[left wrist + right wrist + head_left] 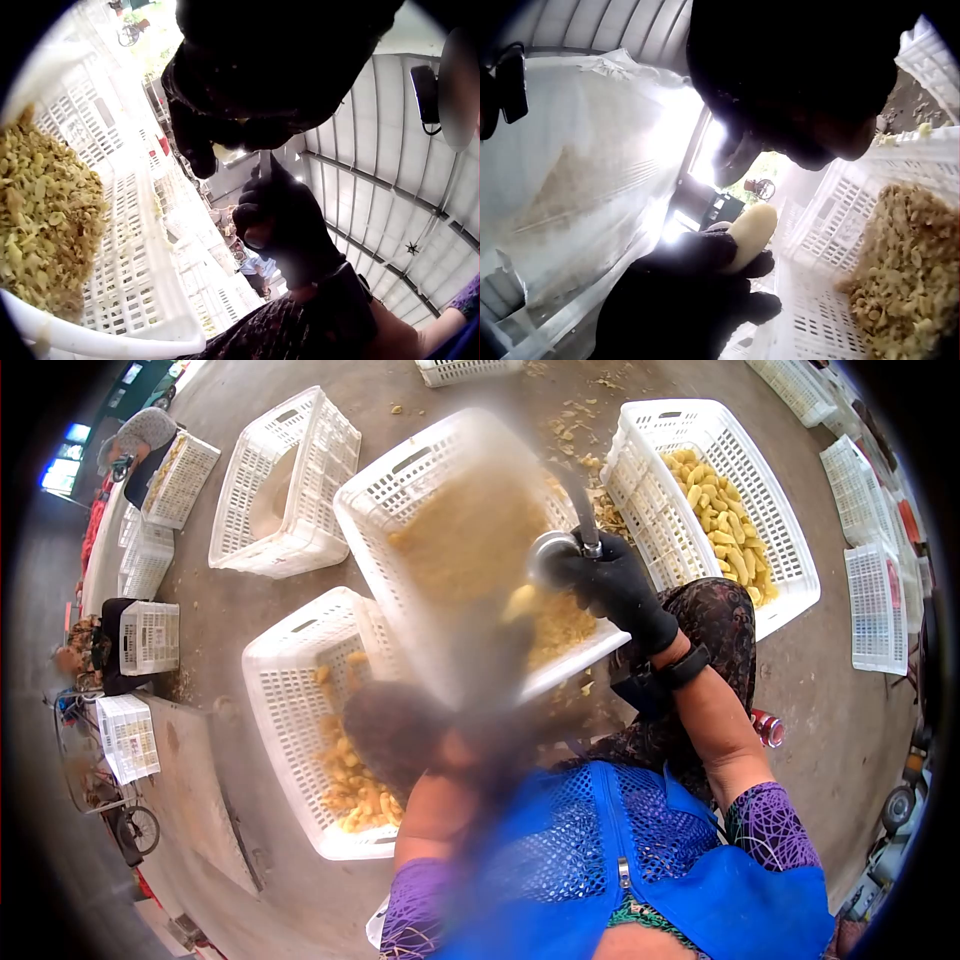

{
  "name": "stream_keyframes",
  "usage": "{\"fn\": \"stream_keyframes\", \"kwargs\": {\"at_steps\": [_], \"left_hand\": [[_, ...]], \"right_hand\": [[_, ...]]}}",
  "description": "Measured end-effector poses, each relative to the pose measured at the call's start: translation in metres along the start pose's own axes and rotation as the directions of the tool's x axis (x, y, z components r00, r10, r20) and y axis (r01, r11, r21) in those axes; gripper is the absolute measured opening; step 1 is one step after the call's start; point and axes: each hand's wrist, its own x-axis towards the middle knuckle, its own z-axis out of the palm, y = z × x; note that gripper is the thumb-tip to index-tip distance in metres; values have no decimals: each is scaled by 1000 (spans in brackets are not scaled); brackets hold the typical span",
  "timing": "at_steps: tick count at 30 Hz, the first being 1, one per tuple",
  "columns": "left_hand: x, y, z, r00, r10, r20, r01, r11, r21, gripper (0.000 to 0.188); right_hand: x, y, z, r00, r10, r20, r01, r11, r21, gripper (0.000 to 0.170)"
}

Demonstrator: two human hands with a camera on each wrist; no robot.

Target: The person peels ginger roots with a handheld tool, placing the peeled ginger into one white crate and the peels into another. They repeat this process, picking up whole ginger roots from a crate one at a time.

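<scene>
In the head view, black-gloved fingers of my right hand [615, 585] curl round the handle of a curved metal tool [581, 510]; a round metallic piece [550, 550] shows beside them. My left hand [490, 655] is badly blurred there, close to a pale yellow piece [520, 601]. The right wrist view shows that oblong piece [754, 234] pinched by the left hand [686, 292], below the dark right hand [795, 82]. In the left wrist view, the left hand [262, 67] is above the right hand [285, 217]. Both are over a white crate [375, 560] of yellowish scraps [450, 545].
A crate [625, 490] of yellow pieces [735, 530] stands to the right, another [270, 730] with similar pieces [355, 795] at lower left. Behind is a crate [235, 510] holding something round. Seated people and more crates line the left; a red can [768, 728] lies beside the right leg.
</scene>
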Motion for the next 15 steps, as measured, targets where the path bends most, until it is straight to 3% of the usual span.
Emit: {"fn": "stream_keyframes", "kwargs": {"at_steps": [2, 3, 5, 6, 7, 8, 9, 10, 11, 12, 13, 14, 15], "left_hand": [[1, -2, 1, 939, -329, 105, 336, 940, -59, 25], [2, -4, 2, 938, -330, 103, 337, 940, -57, 25], [1, -12, 6, 978, -187, 92, 190, 981, -34, 28], [-2, -15, 9, 977, -189, 94, 193, 981, -36, 28], [-5, -18, 12, 984, -163, 67, 159, 986, 58, 29], [-6, -20, 14, 991, -130, 44, 122, 981, 154, 30], [-4, -14, 11, 991, -123, 50, 114, 981, 156, 30], [0, -5, 7, 978, -197, 62, 192, 978, 78, 30], [3, 0, 5, 960, -267, 81, 268, 963, 1, 29], [3, -1, 4, 962, -260, 86, 261, 965, -1, 29], [2, -2, 5, 983, -170, 64, 164, 983, 88, 29], [-1, -3, 7, 995, -83, 46, 74, 981, 178, 29], [-3, -6, 10, 995, -92, 42, 83, 981, 175, 29]], "right_hand": [[4, 14, -1, 998, 28, 59, -27, 1000, -15, 19], [6, 23, 3, 998, 29, 62, -28, 1000, -13, 19], [8, 38, 7, 985, -124, 123, 144, 975, -172, 19], [11, 39, 5, 972, -167, 167, 214, 921, -325, 17], [15, 41, 2, 973, -164, 164, 211, 922, -326, 17], [23, 45, -2, 888, -436, 147, 456, 786, -417, 16], [28, 40, -5, 724, -672, 156, 643, 576, -504, 16], [29, 33, -13, 902, -432, -14, 401, 847, -349, 16], [27, 26, -21, 984, -132, -118, 112, 980, -167, 16], [22, 19, -21, 973, -219, -67, 202, 958, -206, 15], [17, 16, -21, 955, -298, -3, 288, 926, -244, 15], [14, 16, -19, 956, -286, 65, 293, 934, -205, 15], [11, 16, -15, 953, -274, 132, 294, 942, -164, 16]]}}
